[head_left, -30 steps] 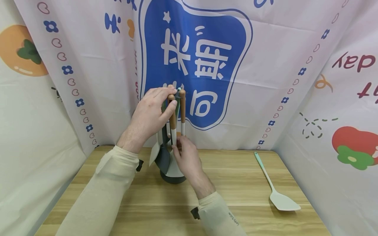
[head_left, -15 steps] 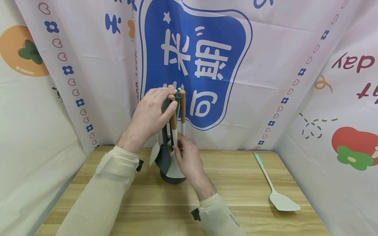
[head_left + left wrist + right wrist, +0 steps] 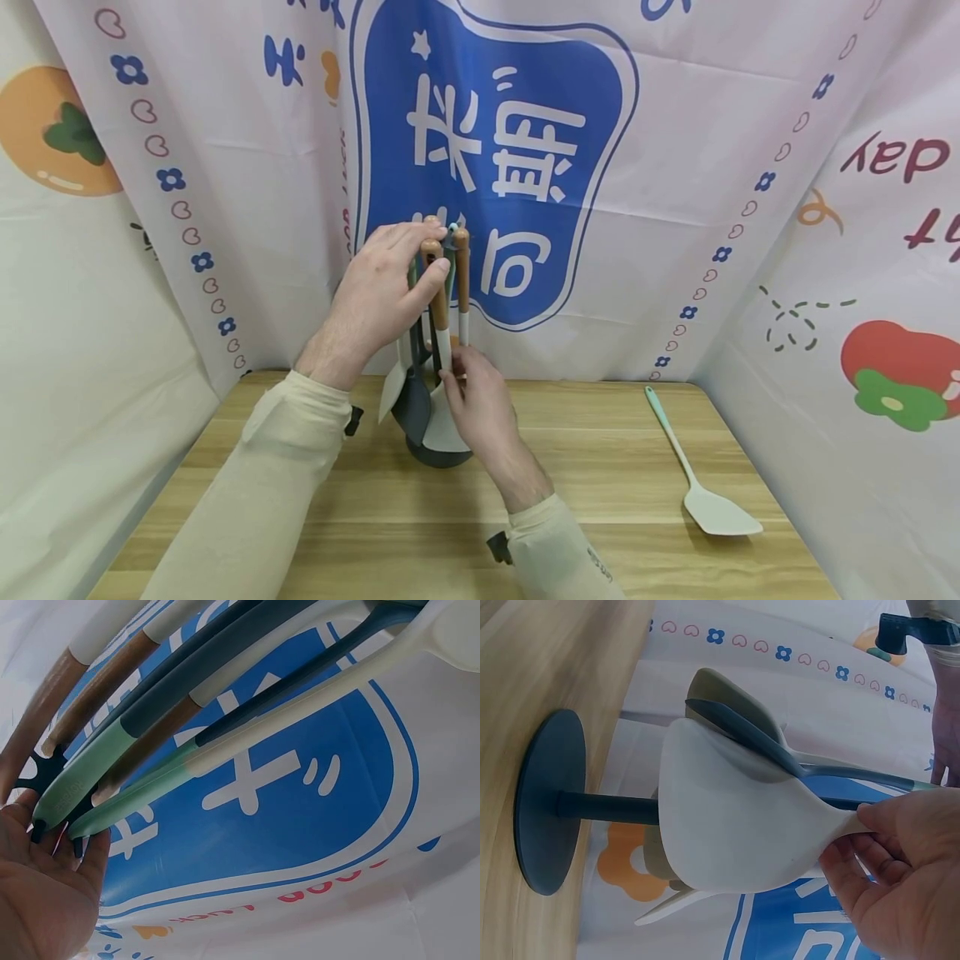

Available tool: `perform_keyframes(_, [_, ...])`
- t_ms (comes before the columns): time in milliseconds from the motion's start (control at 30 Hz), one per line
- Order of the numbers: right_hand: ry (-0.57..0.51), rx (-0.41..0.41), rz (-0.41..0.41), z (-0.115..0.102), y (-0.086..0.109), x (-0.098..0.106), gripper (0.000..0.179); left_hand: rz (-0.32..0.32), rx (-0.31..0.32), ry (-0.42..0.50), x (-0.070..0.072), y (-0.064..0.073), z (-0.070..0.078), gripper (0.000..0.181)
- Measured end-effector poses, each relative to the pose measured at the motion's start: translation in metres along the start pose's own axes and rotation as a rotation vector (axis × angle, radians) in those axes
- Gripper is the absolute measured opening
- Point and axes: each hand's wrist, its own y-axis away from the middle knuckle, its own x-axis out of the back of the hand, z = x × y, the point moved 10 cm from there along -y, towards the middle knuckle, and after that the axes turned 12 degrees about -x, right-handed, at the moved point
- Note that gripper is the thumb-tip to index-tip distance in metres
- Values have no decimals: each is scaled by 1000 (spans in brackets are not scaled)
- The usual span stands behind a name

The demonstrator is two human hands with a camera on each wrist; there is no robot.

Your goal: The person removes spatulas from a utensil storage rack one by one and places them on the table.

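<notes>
A dark utensil stand (image 3: 551, 802) with a round base and a post stands on the table, hung with several kitchen utensils. My right hand (image 3: 907, 870) pinches the neck of a white turner (image 3: 735, 817) with a wooden handle (image 3: 438, 292). At the stand's top, my left hand (image 3: 390, 275) has its fingers and thumb around the hooks and handle ends. The left wrist view shows its fingertips beside the dark hooks (image 3: 45, 771) and green handles (image 3: 86, 780). Whether the turner's handle end sits on a hook is hidden. A dark ladle (image 3: 412, 404) hangs beside the turner.
Another turner (image 3: 716, 510), pale with a mint handle end, lies flat at the right of the wooden table (image 3: 592, 467). A printed cloth (image 3: 570, 275) hangs close behind the stand, and more cloth walls stand on both sides.
The wooden handle of the turner tilts a little more, its top end slightly to the left. My right hand has shifted very slightly; my left hand stays at the stand's top.
</notes>
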Motion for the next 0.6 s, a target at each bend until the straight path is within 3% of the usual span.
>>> perform_keyframes(600, [-27,11,42,3,6,21,21,23,-37,8,1,1,2,63])
